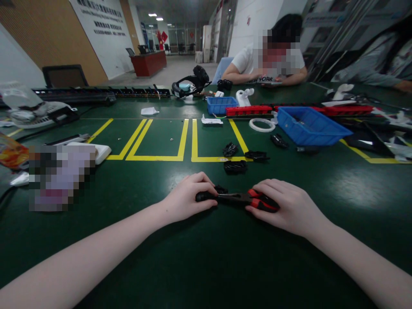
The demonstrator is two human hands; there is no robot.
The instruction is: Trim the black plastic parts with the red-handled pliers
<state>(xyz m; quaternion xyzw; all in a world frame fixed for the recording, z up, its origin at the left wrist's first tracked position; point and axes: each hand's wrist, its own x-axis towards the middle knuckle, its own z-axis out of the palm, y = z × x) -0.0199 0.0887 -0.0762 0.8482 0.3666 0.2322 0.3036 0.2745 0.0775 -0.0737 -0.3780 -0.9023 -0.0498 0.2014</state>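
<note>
My right hand (289, 208) is closed around the red-and-black handles of a pair of pliers (236, 198), whose jaws point left. My left hand (189, 196) pinches a small black piece (203, 196) between thumb and fingers, right at the tip of the pliers. What exactly the piece is cannot be made out. Just behind the jaws, another bit of black (221, 189) shows. Farther back on the green table lie several black bundles that look like coiled cable, among them one bundle (234, 166) and another bundle (230, 149).
A blue bin (312, 128) stands back right, with a smaller blue bin (222, 105) farther off. A white ring (262, 125) lies between them. At left are a partly blurred phone-like object (64, 178) and a white box (103, 153). A person (244, 66) sits across the table (206, 266).
</note>
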